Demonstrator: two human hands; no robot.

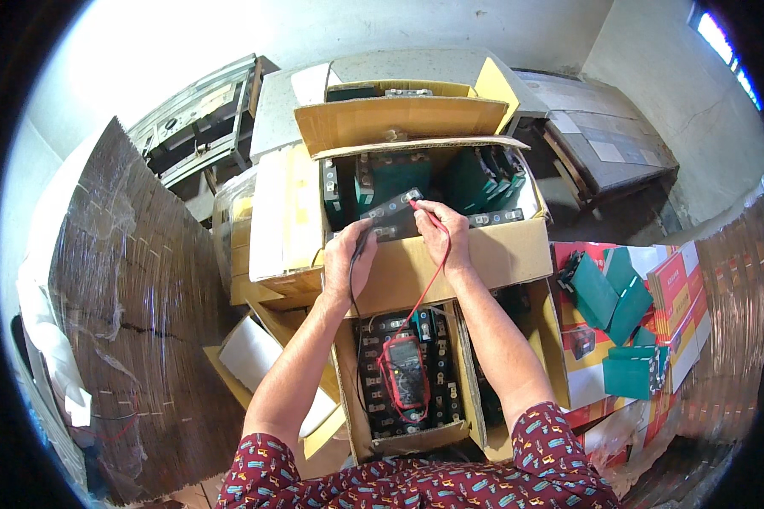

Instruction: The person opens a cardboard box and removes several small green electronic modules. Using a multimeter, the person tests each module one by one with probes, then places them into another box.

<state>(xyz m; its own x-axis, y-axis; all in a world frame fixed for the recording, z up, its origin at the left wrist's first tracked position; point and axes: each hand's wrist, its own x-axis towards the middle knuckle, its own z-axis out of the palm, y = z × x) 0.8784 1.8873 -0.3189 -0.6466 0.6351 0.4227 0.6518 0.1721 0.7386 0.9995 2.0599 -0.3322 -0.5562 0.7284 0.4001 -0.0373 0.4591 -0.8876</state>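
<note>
My right grip (pixel 443 236) is closed on the red probe (pixel 418 203), whose tip is at a terminal of a dark battery cell (pixel 390 207); I cannot tell if it really touches. My left grip (pixel 348 259) is closed on the black probe lead (pixel 352 276), beside the other end of this cell. The cell lies slanted inside the upper carton (pixel 505 254), near the middle of its front edge. Green cells (pixel 467 180) stand toward the carton's right back corner. Below, the red-edged multimeter (pixel 406 371) rests on cells in the lower carton (pixel 345 373), between its left and right edges. To my right, loose green blocks (pixel 592 288) lie on a red and white carton (pixel 581 386).
</note>
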